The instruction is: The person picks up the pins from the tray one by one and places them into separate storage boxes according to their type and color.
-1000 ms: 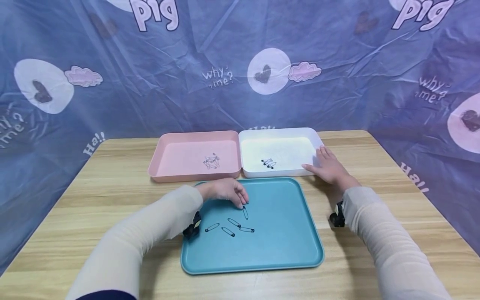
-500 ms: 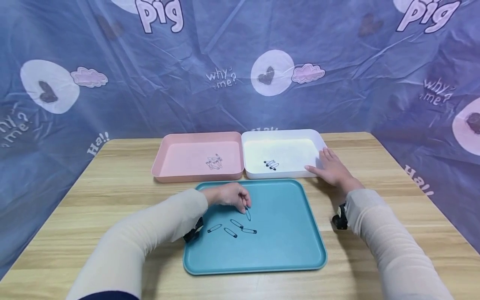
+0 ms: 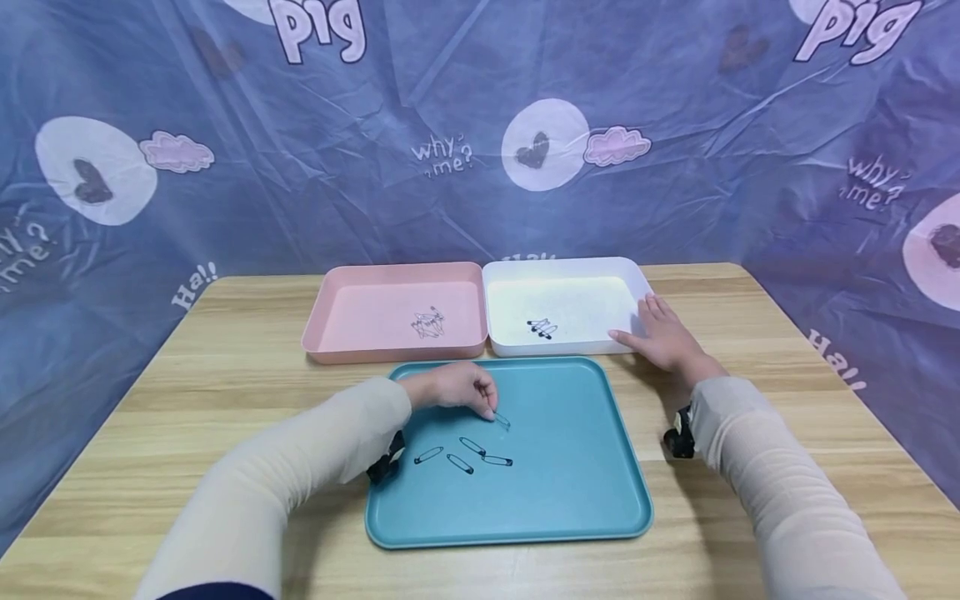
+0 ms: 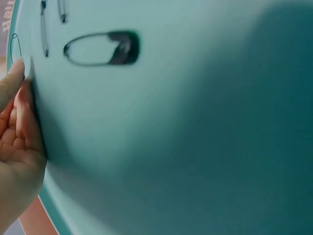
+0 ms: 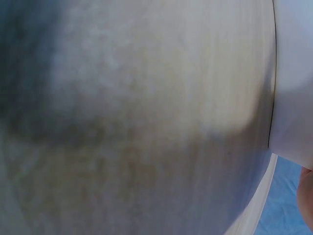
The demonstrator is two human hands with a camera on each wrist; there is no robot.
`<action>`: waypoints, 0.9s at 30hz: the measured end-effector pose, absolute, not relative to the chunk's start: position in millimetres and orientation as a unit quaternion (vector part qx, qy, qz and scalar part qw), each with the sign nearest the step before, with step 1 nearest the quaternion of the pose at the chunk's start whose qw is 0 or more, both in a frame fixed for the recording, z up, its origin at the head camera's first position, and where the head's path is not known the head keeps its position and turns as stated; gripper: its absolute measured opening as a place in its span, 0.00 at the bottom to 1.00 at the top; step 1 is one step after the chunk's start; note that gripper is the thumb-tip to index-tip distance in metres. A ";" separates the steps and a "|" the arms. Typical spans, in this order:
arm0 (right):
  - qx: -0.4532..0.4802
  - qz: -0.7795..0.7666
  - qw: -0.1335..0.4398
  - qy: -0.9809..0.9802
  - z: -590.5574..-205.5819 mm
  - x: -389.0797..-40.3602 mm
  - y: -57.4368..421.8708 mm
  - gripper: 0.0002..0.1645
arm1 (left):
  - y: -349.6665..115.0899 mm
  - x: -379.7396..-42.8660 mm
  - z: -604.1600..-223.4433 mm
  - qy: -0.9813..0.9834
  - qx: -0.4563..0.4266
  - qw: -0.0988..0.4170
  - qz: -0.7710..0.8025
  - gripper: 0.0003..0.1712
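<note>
My left hand [image 3: 456, 387] is over the teal tray [image 3: 570, 508], with thumb and finger pinching one end of a safety pin [image 3: 502, 421]. In the left wrist view that pin [image 4: 16, 46] stands out from the fingertips. Several black-headed safety pins lie on the tray below the hand, among them one at the left [image 3: 428, 455] and one in front [image 3: 460, 464]. My right hand [image 3: 666, 337] rests with extended fingers against the right front corner of the white tray [image 3: 555, 347]. Mostly the white tray's wall [image 5: 296, 98] and the tabletop fill the right wrist view.
Behind the teal tray, a pink tray [image 3: 352, 321] holds a small heap of pale safety pins [image 3: 428, 323]. Side by side with it, the white tray contains a few black-headed safety pins [image 3: 542, 328]. A printed blue cloth [image 3: 337, 200] hangs behind the wooden table [image 3: 217, 358].
My left hand has closed finger and thumb on the safety pin, and the pin has turned, its free end swinging to the right. The right hand stays at the white tray.
</note>
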State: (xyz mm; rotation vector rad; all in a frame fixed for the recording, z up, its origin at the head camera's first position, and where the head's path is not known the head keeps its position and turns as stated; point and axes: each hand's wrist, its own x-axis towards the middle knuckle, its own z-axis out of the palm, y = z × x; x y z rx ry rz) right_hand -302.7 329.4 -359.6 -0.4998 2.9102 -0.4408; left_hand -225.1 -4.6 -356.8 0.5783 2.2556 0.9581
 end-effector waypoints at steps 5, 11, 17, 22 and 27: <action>-0.166 -0.150 0.083 0.971 -360.2 -302.5 329.4 0.56 | -5.4 -230.1 -355.1 0.853 0.206 0.305 0.370 0.02; -0.168 -0.148 0.079 0.972 -361.0 -303.0 329.2 0.56 | -0.7 -237.5 -347.5 0.835 0.202 0.307 0.409 0.01; -0.168 -0.150 0.087 0.970 -357.2 -301.1 330.2 0.55 | 9.4 -244.6 -336.5 0.808 0.182 0.290 0.480 0.03; -0.170 -0.150 0.091 0.970 -354.9 -298.8 331.0 0.55 | 18.5 -252.2 -327.7 0.798 0.159 0.264 0.518 0.05; -0.171 -0.150 0.096 0.969 -354.7 -295.6 332.8 0.56 | 29.0 -259.3 -323.3 0.808 0.120 0.234 0.527 0.08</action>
